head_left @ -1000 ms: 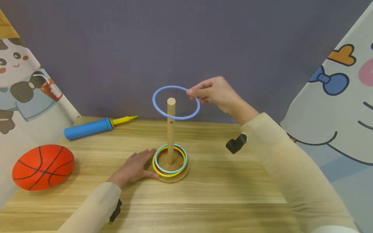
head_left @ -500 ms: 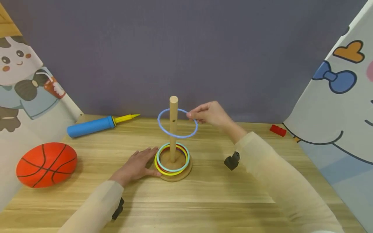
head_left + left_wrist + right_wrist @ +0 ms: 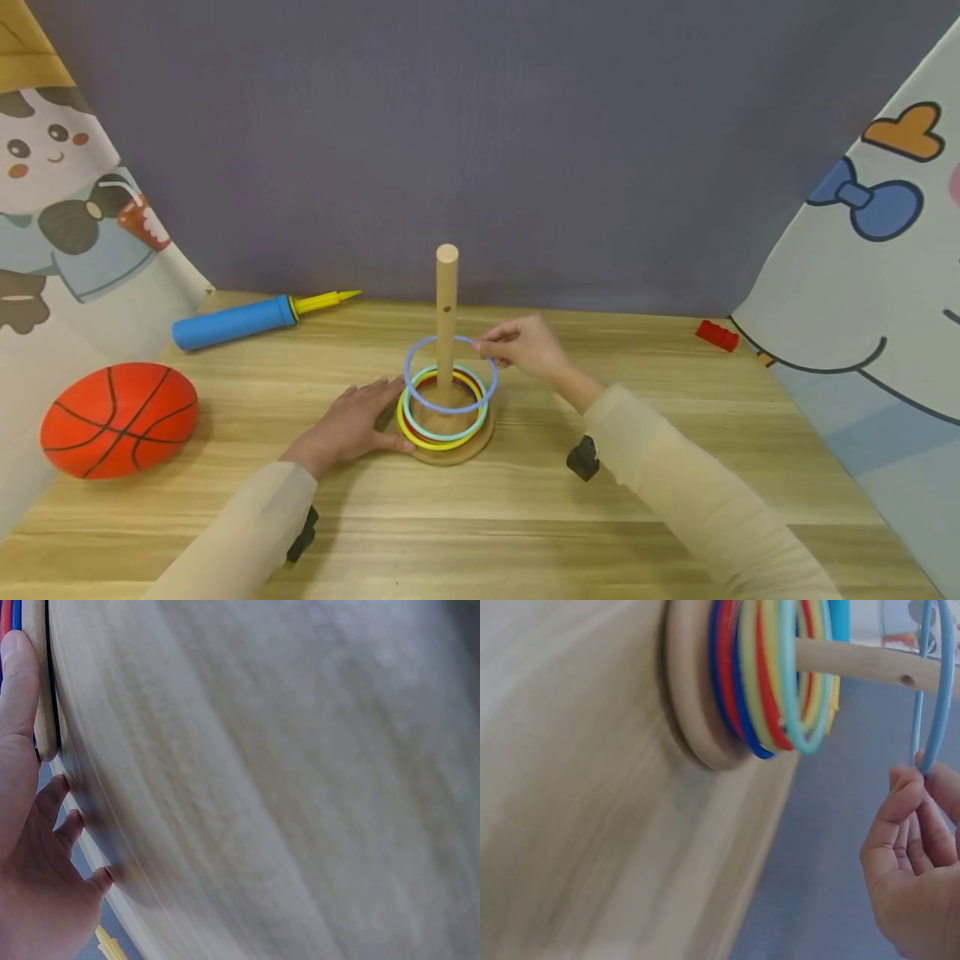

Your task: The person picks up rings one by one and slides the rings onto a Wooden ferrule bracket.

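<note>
A wooden peg (image 3: 446, 317) rises from a round wooden base (image 3: 450, 454) on the table. Several coloured rings (image 3: 442, 429) lie stacked on the base. My right hand (image 3: 525, 346) pinches a blue ring (image 3: 448, 410) that encircles the peg, a little above the stack; the right wrist view shows the blue ring (image 3: 930, 690) held by the fingertips (image 3: 904, 787) clear of the stacked rings (image 3: 780, 682). My left hand (image 3: 352, 425) rests flat on the table, with its fingers against the base; its thumb (image 3: 19, 682) touches the base edge (image 3: 41, 690).
An orange basketball (image 3: 118, 419) lies at the left. A blue pump (image 3: 240, 321) with a yellow tip is at the back left. A red brick (image 3: 716, 335) sits at the back right. Cartoon banners stand at both sides of the wooden table (image 3: 675, 467).
My right hand has lowered the blue ring from above the peg's top, over it and down to just above the stack. The left hand has stayed against the base.
</note>
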`<state>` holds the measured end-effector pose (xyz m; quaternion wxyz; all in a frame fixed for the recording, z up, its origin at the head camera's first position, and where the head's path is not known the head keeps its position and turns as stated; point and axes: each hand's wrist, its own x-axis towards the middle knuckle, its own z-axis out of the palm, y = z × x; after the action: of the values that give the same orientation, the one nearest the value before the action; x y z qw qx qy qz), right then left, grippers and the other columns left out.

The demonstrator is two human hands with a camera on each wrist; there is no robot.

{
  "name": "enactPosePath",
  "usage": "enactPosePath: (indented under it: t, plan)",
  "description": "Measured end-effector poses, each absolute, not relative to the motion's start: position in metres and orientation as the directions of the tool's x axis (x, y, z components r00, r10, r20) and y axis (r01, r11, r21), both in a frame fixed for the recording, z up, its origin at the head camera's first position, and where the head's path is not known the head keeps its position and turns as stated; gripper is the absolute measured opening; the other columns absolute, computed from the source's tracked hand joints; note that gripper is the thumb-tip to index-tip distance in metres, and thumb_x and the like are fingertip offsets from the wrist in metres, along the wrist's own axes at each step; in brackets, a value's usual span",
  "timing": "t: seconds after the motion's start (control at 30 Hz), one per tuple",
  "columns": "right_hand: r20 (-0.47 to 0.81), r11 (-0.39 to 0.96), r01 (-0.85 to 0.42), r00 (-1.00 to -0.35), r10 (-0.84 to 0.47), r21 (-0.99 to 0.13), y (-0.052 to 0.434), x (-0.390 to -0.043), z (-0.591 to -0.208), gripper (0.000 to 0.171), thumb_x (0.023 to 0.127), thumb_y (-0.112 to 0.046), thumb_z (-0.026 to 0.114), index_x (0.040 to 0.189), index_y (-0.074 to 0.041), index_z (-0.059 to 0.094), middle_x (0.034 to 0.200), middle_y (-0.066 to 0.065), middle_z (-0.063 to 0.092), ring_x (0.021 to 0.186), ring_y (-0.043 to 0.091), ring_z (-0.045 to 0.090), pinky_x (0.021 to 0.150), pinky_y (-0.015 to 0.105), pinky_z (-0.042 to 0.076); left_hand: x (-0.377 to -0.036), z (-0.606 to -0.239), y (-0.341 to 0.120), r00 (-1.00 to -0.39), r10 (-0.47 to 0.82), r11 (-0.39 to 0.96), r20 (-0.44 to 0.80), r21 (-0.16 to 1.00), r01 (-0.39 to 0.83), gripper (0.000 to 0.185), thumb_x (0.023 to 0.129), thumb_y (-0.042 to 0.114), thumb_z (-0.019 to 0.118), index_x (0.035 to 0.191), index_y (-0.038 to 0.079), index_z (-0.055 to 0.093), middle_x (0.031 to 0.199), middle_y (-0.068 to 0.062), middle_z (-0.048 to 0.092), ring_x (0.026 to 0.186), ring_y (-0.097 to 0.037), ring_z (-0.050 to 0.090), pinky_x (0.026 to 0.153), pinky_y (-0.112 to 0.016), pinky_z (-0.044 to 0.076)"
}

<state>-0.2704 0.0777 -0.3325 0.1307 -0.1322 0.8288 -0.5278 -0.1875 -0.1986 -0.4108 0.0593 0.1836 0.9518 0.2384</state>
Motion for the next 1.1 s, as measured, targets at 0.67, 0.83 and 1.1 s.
enactPosePath:
  t: [0.67,0.83,1.1]
  plan:
    - [-0.026,0.487,-0.134,-0.951,-0.308,-0.863,0.07,-0.255,-0.374,0.016,0.088,-0.015,0.081,0.096,-0.001,0.08,0.083,0.006,0.077,0.065,0.02,0.067,0.062,0.033,0.058,-0.186,-0.408,-0.194,-0.918,0.397,0.804,-0.027,0.492,0.333,0.105,0.078,0.057,0.081,0.156,0.002,0.037,0.156,-0.023,0.04,0.146,-0.046,0.031,0.117,-0.069,0.018]
    - [0.014,0.457,-0.159,-0.952,-0.305,-0.875,0.071,-0.254,-0.38,0.017,0.088,-0.013,0.081,0.098,0.0,0.079,0.081,0.006,0.076,0.066,0.016,0.068,0.062,0.032,0.06,-0.186,-0.408,-0.194,-0.918,0.397,0.807,-0.03,0.489,0.333,0.104,0.078,0.057,0.081,0.156,0.002,0.037,0.157,-0.023,0.04,0.147,-0.045,0.031,0.118,-0.068,0.018]
    - [0.038,0.399,-0.167,-0.949,-0.313,-0.902,0.069,-0.252,-0.386,0.019,0.09,-0.013,0.079,0.102,0.001,0.078,0.081,0.003,0.074,0.07,0.008,0.063,0.063,0.021,0.054,-0.186,-0.408,-0.195,-0.918,0.395,0.81,-0.039,0.487,0.328,0.105,0.079,0.056,0.08,0.157,0.002,0.035,0.158,-0.022,0.039,0.147,-0.045,0.03,0.118,-0.068,0.018]
